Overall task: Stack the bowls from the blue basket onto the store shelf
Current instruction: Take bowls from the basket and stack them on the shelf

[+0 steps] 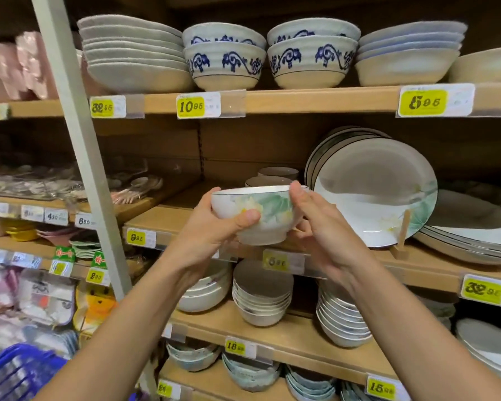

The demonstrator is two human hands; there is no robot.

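Observation:
A white bowl [268, 211] painted with green and yellow flowers and a dark rim is held upright in front of the middle shelf [168, 219]. My left hand [214, 227] grips its left side, thumb across the front. My right hand [321, 224] holds the right side, thumb up at the rim and fingers under the foot. Two similar bowls [272, 176] stand on the shelf just behind it. The blue basket [18, 371] shows at the bottom left corner; its contents are hidden.
Big matching plates [373, 192] lean on a wooden stand right of the bowl. Stacks of blue-patterned bowls [224, 57] fill the shelf above, white bowl stacks [261, 296] the shelf below. A grey metal upright [78, 146] runs diagonally at left.

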